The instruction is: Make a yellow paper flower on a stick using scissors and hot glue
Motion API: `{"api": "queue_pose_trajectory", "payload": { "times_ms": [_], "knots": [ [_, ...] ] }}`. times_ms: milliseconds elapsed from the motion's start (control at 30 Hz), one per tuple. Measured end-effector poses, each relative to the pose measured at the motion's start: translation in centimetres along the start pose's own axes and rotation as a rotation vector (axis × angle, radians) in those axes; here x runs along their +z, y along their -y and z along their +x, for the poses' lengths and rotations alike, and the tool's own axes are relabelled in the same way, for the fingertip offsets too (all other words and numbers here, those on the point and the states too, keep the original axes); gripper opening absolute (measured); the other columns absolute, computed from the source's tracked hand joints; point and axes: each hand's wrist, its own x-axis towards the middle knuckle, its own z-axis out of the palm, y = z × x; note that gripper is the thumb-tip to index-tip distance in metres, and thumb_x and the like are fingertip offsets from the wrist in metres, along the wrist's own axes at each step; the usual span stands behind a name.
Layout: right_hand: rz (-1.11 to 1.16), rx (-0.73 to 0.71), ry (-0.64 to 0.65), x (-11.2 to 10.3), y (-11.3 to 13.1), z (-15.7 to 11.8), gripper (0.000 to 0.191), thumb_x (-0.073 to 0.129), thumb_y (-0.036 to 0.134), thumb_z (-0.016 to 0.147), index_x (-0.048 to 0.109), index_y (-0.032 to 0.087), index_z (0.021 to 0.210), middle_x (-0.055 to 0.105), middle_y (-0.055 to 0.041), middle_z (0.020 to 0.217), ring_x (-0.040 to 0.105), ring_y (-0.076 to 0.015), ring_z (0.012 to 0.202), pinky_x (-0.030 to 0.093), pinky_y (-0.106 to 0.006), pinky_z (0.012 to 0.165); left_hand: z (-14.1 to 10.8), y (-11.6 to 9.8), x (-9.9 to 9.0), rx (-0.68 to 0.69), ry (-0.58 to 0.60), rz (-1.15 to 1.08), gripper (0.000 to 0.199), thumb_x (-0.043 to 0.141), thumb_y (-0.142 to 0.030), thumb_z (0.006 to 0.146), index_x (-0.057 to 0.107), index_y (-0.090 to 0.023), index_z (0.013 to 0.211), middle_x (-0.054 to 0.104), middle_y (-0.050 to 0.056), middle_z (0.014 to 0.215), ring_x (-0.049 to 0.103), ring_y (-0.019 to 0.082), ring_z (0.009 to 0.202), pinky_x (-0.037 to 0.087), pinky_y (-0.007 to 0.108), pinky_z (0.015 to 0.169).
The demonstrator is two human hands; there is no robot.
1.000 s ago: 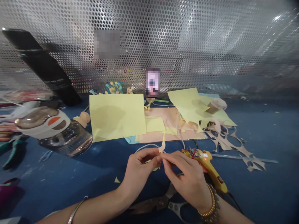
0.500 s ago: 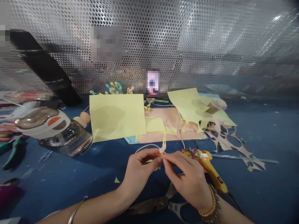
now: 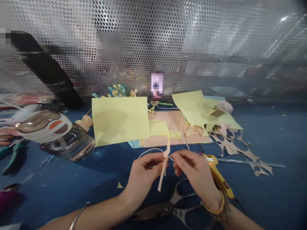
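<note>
My left hand point(image 3: 146, 171) pinches a narrow pale pink paper strip point(image 3: 163, 174) where it wraps beside a thin white wire point(image 3: 153, 149). The strip's upper end, partly yellow, points up, and its lower end hangs down between my hands. Just to the right, my right hand point(image 3: 192, 169) has its thumb and index finger closed on the white wire. Large scissors point(image 3: 165, 209) lie on the blue table beneath my hands. A yellow glue gun point(image 3: 219, 177) is partly behind my right hand.
Yellow sheets point(image 3: 120, 119) and pink paper point(image 3: 172, 140) lie behind my hands. A clear bottle point(image 3: 69, 143) and green-handled pliers point(image 3: 15, 156) are at left. Cut paper scraps point(image 3: 230, 140) lie at right. A phone point(image 3: 157, 84) stands against the perforated metal panel point(image 3: 168, 38).
My right hand has shifted slightly right, off the strip and onto the wire. The strip's lower end now hangs in view between my hands.
</note>
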Motion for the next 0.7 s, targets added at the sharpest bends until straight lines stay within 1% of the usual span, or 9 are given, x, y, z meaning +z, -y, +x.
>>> {"api": "queue_pose_trajectory", "payload": {
  "times_ms": [67,200,400,700],
  "knots": [
    [-0.055,0.017,0.016,0.16,0.21,0.06,0.015,0.062,0.030,0.081,0.070,0.019,0.078,0.060,0.0021,0.058,0.055,-0.0088,0.048,0.047,-0.019,0.045,-0.02,0.05,0.02,-0.004,-0.002,0.004,0.013,0.078,-0.025,0.067,0.075,-0.020,0.078,0.072,0.001,0.077,0.063,0.012,0.071,0.052,0.021,0.069],
    [-0.087,0.017,0.014,0.38,0.48,0.03,0.011,0.063,0.027,0.080,0.070,0.019,0.076,0.060,0.0028,0.057,0.053,-0.0079,0.047,0.045,-0.017,0.044,0.03,0.11,0.02,-0.003,0.011,0.012,0.014,0.078,-0.025,0.066,0.075,-0.020,0.079,0.073,0.002,0.079,0.064,0.012,0.073,0.052,0.021,0.070],
    [-0.117,-0.016,-0.001,0.44,0.57,0.05,0.012,0.063,0.024,0.079,0.069,0.020,0.071,0.058,0.0033,0.059,0.052,-0.0069,0.047,0.044,-0.016,0.045,0.11,0.14,-0.12,0.018,0.020,0.030,0.012,0.078,-0.025,0.067,0.075,-0.022,0.077,0.073,0.000,0.077,0.064,0.011,0.071,0.052,0.019,0.067],
    [-0.184,-0.063,-0.032,0.52,0.48,-0.18,0.012,0.064,0.023,0.078,0.070,0.020,0.069,0.057,0.0035,0.056,0.050,-0.0081,0.048,0.042,-0.018,0.047,0.01,0.05,-0.04,0.025,0.029,0.038,0.011,0.077,-0.024,0.067,0.075,-0.022,0.078,0.073,0.000,0.076,0.065,0.012,0.070,0.053,0.021,0.066]
  ]
}}
